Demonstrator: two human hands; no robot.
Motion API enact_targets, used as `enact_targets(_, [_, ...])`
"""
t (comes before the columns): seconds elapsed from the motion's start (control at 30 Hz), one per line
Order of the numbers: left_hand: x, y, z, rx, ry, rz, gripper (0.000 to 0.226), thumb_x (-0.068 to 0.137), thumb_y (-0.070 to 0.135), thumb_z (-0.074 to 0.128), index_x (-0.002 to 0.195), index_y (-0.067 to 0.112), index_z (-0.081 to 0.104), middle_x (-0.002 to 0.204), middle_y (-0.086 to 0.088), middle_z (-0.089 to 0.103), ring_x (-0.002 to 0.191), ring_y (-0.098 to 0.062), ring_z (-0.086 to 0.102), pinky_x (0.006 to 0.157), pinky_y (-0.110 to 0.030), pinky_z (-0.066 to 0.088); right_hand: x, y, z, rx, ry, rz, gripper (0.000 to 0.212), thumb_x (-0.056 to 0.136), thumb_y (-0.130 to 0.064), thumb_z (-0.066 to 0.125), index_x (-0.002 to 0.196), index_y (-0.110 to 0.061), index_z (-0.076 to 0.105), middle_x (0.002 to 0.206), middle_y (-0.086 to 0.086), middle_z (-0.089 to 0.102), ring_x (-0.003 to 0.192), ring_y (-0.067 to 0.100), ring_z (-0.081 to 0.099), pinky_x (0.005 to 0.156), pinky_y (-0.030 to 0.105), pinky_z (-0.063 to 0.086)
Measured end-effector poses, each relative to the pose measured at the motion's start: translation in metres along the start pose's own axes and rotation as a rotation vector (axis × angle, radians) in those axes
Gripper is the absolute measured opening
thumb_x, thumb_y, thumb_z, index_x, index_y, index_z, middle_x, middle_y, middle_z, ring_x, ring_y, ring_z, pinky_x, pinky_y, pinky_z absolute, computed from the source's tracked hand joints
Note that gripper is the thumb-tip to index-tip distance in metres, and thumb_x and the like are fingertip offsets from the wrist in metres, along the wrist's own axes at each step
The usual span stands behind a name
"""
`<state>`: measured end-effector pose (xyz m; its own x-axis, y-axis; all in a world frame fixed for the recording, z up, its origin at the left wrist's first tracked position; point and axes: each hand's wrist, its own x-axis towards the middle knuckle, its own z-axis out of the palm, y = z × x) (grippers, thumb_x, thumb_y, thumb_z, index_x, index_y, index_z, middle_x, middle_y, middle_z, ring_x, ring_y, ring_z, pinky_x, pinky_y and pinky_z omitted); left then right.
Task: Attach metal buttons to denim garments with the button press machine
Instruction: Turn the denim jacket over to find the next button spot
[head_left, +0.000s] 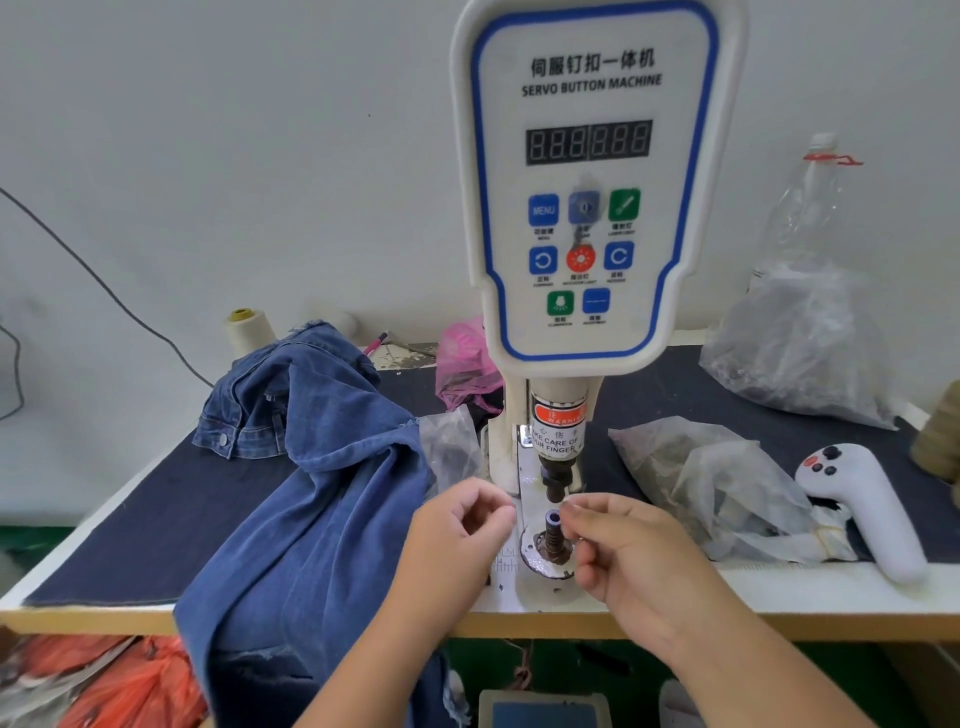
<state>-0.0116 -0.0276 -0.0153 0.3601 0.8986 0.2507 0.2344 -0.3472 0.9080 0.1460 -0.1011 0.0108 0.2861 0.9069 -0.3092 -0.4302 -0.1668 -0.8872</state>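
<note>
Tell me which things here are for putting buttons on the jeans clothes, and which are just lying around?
For the job: button press machine, its lower die post, denim garment, left hand, right hand, clear bags that may hold buttons.

Lying about: thread cone, pink bag, white handheld controller, plastic bottle.

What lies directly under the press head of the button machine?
Under the press head stands the lower die post on its round base plate, with no denim on it. The right hand covers the plate's right side; whether its fingertips hold a button is unclear.
</note>
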Motion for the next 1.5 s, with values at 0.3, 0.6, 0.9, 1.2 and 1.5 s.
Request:
enact_targets(0.3, [-0.017, 0.024, 0.015, -0.183, -0.156, 0.015, 0.008, 0.090, 0.023, 0.067, 0.089, 0.028, 0.074, 0.084, -0.006, 0.073, 0.084, -0.030, 0.067, 0.082, -0.043, 0.057, -0.003, -0.002, -0.008, -0.117, -0.196, 0.032, 0.010, 0.067, -0.020, 0.074, 0.066, -0.010, 0.076, 0.060, 0.004, 0.058, 0.044, 0.010, 0.042, 0.039, 0.022, 0.036])
enact_targets(0.6, [-0.017, 0.024, 0.017, -0.126, -0.094, 0.019, 0.014, 0.092, 0.019, 0.068, 0.087, 0.032, 0.073, 0.079, -0.008, 0.072, 0.079, -0.031, 0.066, 0.076, -0.044, 0.055, -0.004, -0.001, -0.009, -0.069, -0.222, 0.035, 0.009, 0.076, -0.010, 0.070, 0.071, -0.008, 0.077, 0.065, 0.007, 0.062, 0.046, 0.010, 0.048, 0.040, 0.022, 0.039])
enact_targets(0.9, [-0.011, 0.026, 0.016, -0.049, -0.046, -0.035, 0.016, 0.091, 0.019, 0.067, 0.076, 0.026, 0.070, 0.071, 0.007, 0.068, 0.064, 0.002, 0.057, 0.063, -0.013, 0.047, 0.004, -0.002, 0.001, -0.055, -0.099, 0.013, 0.025, 0.087, -0.006, 0.065, 0.063, -0.010, 0.073, 0.060, 0.008, 0.056, 0.045, 0.012, 0.046, 0.039, 0.023, 0.038])
enact_targets(1.2, [-0.035, 0.005, -0.006, 0.394, 0.215, 0.021, 0.021, 0.084, 0.023, 0.064, 0.069, 0.036, 0.059, 0.082, 0.020, 0.061, 0.084, -0.003, 0.054, 0.068, -0.015, 0.040, 0.004, -0.002, 0.006, 0.110, -0.048, 0.124, 0.007, 0.085, -0.001, 0.063, 0.079, -0.003, 0.065, 0.059, 0.006, 0.052, 0.042, 0.009, 0.037, 0.032, 0.019, 0.030])
enact_targets(1.5, [-0.044, -0.015, -0.028, 0.434, 0.331, -0.029, 0.028, 0.083, 0.013, 0.068, 0.071, 0.036, 0.059, 0.077, 0.017, 0.059, 0.085, -0.002, 0.049, 0.069, -0.020, 0.038, -0.008, -0.003, 0.013, 0.267, -0.002, 0.166, 0.019, 0.085, 0.000, 0.059, 0.103, 0.004, 0.065, 0.059, 0.007, 0.060, 0.045, 0.009, 0.037, 0.034, 0.017, 0.031])
